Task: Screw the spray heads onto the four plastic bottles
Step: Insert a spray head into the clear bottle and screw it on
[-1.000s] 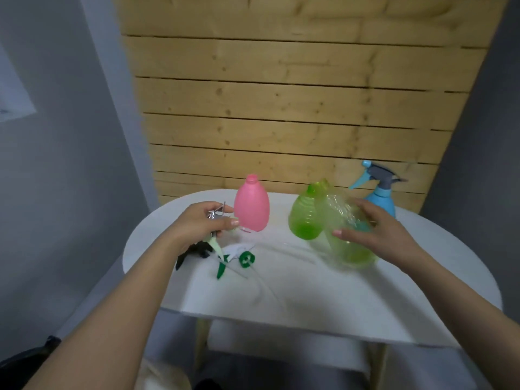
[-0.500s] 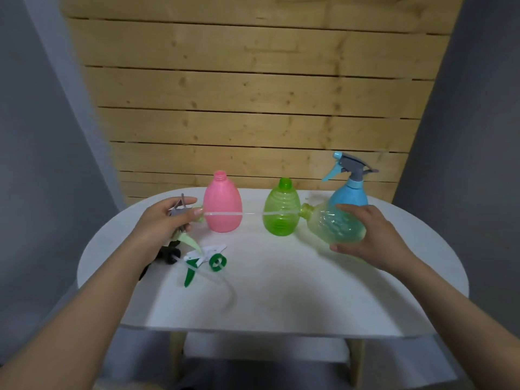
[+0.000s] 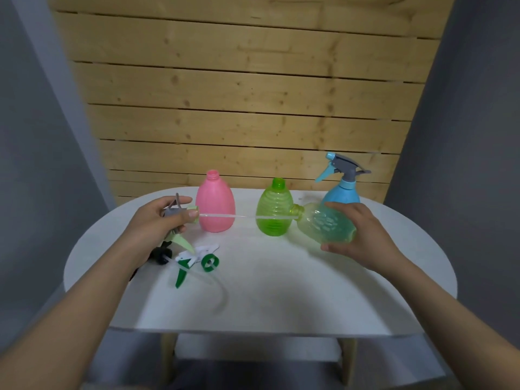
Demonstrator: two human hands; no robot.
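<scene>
**Dip tube lined up with the pale green bottle's neck**

My left hand (image 3: 161,220) is clamped on a spray head (image 3: 180,213) with a pale green collar, its long white dip tube (image 3: 242,216) running out level to my right, across the front of the pink bottle (image 3: 215,205) and the ribbed green bottle (image 3: 274,212). My right hand (image 3: 358,235) is wrapped around the pale green bottle (image 3: 323,225), held off the bench (image 3: 281,291) and tipped on its side so its neck points left, straight at the tube. The tube's tip sits at the mouth of that neck; whether it has gone in, I cannot tell. So the two long axes, tube and bottle, lie nearly on one line between my hands, and the coming move, as I judge it, is to bring the hands together along that line until the collar meets the threads, then twist.

The blue bottle (image 3: 342,192) stands behind my right hand with its head already on. Two loose heads lie on the bench by my left wrist: a white and green one (image 3: 197,257) and a dark one (image 3: 163,251), partly hidden.

Against half a second ago, little has shifted: same grips, same level tube, the bottle's neck a touch closer to the tube's tip. A second ago the bottle was still being lifted, blurred, beside the ribbed green one.
</scene>
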